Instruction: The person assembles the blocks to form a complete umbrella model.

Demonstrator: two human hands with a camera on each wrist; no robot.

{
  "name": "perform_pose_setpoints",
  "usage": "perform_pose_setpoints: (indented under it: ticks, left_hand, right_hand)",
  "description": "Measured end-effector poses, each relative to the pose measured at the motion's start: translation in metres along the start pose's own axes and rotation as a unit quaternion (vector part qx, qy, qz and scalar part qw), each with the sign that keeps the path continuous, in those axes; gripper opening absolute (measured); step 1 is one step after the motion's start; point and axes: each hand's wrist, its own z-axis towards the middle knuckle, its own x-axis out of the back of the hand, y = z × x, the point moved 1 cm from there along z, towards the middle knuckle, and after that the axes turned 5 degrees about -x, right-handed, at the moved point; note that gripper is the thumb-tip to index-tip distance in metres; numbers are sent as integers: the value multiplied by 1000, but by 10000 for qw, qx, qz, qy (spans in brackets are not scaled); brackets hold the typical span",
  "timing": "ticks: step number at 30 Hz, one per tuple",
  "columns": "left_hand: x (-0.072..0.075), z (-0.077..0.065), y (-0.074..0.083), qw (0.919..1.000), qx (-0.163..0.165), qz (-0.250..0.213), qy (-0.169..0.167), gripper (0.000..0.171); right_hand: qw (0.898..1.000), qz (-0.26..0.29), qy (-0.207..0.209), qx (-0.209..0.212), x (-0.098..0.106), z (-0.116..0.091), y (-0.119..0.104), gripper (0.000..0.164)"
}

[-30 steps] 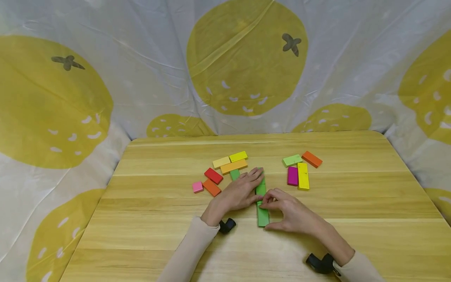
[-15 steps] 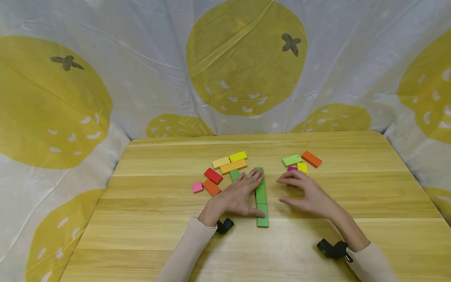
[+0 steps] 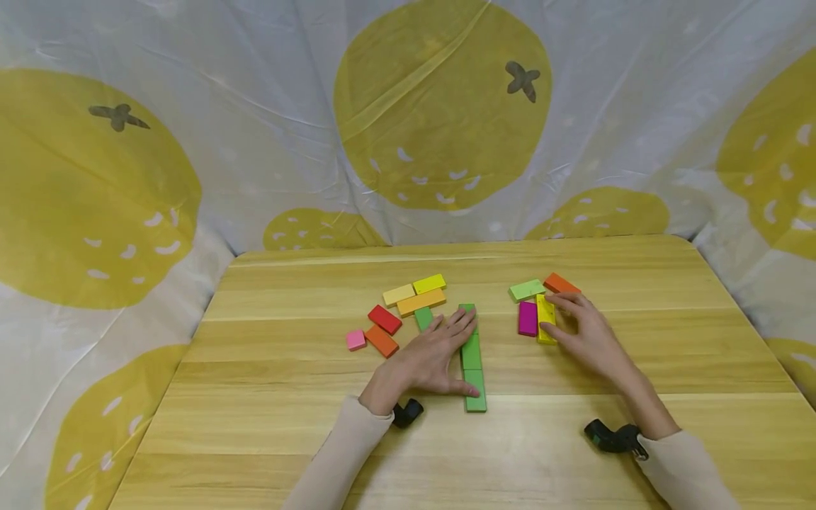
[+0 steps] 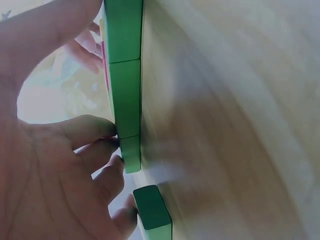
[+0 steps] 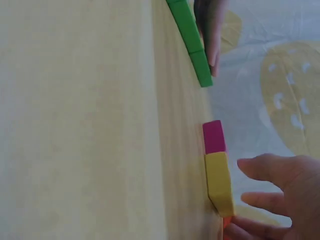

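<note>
My left hand (image 3: 428, 361) rests across a column of three green blocks (image 3: 472, 352), lying end to end. Its fingertips touch the far block and its thumb lies on the near one. Another green block (image 3: 423, 318) pokes out beyond its fingers, partly covered. Over at the right, my right hand (image 3: 589, 334) reaches to a long yellow block (image 3: 544, 312), thumb and fingers spread above it. In the right wrist view a gap shows between the thumb and the yellow block (image 5: 218, 182). A magenta block (image 3: 527, 319) lies against the yellow block's left side.
Behind the right hand lie a light green block (image 3: 526, 290) and an orange block (image 3: 561, 282). Left of the column are a red block (image 3: 384, 319), a pink cube (image 3: 355, 340), another orange block (image 3: 382, 341) and several yellowish ones. A patterned curtain (image 3: 440, 106) hangs behind the wooden table (image 3: 255, 418).
My right hand has left the near end of the green column and moved right to the yellow block. The left thumb has shifted down onto the near green block.
</note>
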Motion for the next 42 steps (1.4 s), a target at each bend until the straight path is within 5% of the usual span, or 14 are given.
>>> perform_pose_setpoints:
  ticks: [6,15,24,34,42]
  left_hand:
    - [-1,-2,2,10000,77,-11,-53,117]
    - [-5,-7,6,9999,90,-8,-80,116]
    - [-6,-9,7,9998,117,-67,-111,116]
    - [-6,-15,10,9999,83,-23,-131,117]
    - [-8,-18,14,9999,52,-35,-148,116]
  right_hand:
    - [9997,-152,175,-42,-7,0,-1,52]
    - [9986,-206,-138,-466,3,-1,1,52]
    - [9962,-685,303,-444,5,-2,1,43]
    - [9947,-379,929,231,5,4,-6,35]
    - [9924,125,325,1177,-8,23,-26,37]
